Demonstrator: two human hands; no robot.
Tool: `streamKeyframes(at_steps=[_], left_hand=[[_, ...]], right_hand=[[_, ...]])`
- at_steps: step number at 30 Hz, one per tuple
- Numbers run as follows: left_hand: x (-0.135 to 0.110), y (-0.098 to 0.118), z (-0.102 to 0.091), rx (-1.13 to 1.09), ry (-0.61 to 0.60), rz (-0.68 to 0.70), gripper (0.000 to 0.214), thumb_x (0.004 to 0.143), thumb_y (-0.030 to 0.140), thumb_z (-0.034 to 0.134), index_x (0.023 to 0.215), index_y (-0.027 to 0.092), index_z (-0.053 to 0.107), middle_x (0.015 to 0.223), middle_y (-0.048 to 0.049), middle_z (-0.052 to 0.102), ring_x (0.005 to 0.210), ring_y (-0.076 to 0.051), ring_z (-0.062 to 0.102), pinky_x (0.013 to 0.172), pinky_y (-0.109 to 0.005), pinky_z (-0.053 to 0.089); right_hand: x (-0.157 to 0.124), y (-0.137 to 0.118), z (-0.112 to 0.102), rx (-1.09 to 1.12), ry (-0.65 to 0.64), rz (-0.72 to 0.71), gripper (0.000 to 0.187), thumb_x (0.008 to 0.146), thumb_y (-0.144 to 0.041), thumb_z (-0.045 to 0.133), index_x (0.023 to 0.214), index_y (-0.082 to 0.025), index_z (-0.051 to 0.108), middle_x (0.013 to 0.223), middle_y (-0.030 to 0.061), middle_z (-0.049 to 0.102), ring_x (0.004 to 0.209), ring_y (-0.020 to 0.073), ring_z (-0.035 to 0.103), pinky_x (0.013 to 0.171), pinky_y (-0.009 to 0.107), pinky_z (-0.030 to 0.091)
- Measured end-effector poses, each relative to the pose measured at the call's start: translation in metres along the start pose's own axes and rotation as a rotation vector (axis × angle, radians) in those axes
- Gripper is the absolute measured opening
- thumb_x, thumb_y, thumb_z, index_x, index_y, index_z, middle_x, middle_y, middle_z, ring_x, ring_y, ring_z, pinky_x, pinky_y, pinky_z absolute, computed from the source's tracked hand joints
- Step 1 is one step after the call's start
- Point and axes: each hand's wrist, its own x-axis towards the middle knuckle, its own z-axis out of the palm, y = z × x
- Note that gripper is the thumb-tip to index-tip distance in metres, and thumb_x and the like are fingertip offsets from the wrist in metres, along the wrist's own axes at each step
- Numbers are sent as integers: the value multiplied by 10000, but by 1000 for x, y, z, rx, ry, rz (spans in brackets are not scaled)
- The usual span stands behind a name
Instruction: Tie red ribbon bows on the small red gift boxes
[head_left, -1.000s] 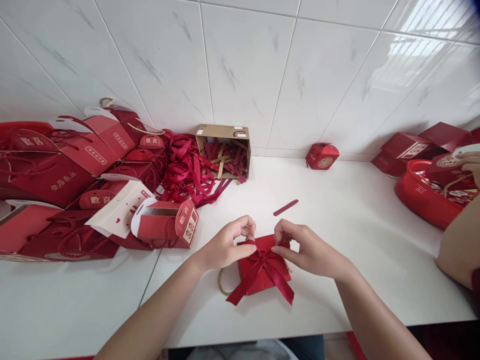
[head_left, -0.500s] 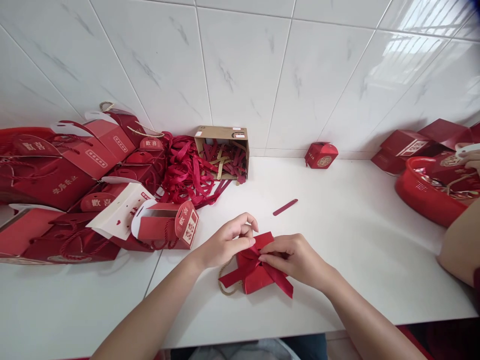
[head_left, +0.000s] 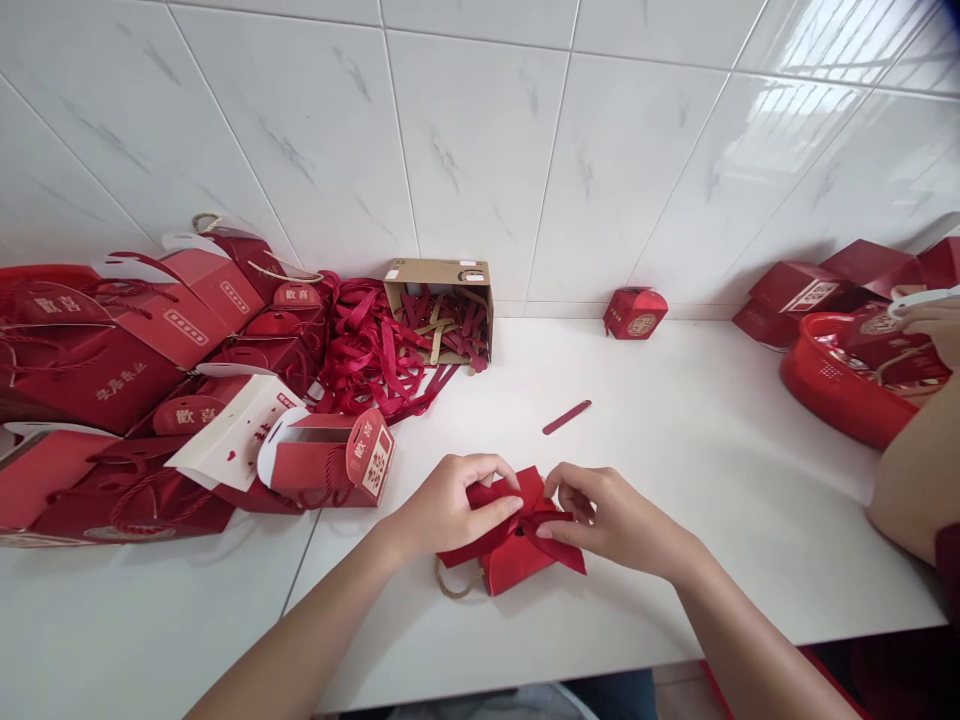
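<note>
A small red gift box (head_left: 514, 567) with a red ribbon bow (head_left: 536, 525) and a tan rope handle (head_left: 452, 588) lies near the front edge of the white table (head_left: 675, 450). My left hand (head_left: 450, 505) pinches the left loop of the bow. From the other side, my right hand (head_left: 607, 515) pinches the ribbon at the knot. Both hands are closed on the ribbon, thumbs and forefingers pressed together.
A heap of red gift boxes (head_left: 150, 380) and loose red ribbons (head_left: 367, 350) fills the left. A cardboard box of strips (head_left: 442, 310) lies by the wall. One red strip (head_left: 567, 416), a small red box (head_left: 636, 312), a red basket (head_left: 840, 385) and another person's arm (head_left: 915, 470) are on the right.
The bow's loops and tails, spread out a second ago, are now drawn in tighter. My hands have come closer together over the box, which has turned slightly.
</note>
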Motion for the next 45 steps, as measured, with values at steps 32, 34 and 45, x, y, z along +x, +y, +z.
streamKeyframes(at_steps=[32,34,45], left_hand=[[3,5,17,-8,16,-87,120,791,336,664,789,219,690,754,-18,667,780,-188,558,766,-301,433],[0,6,17,-139,26,-136,150,817,351,629,803,202,619,797,-13,636,769,-169,554,731,-278,439],[-30,-12,-4,-247,403,-174,485,737,448,652,1162,280,487,1277,-116,534,1036,-263,549,871,-402,465]], right_hand=[[-30,28,30,89,425,-285,846,608,-618,765,1312,-279,438,1250,137,518,1141,332,526,945,445,479],[-37,27,52,66,512,-254,1003,587,-567,807,1422,-334,303,1444,148,332,1319,407,360,1018,508,419],[0,39,70,102,577,-254,1054,640,-212,754,1485,-312,131,1457,151,291,1344,382,340,1042,506,398]])
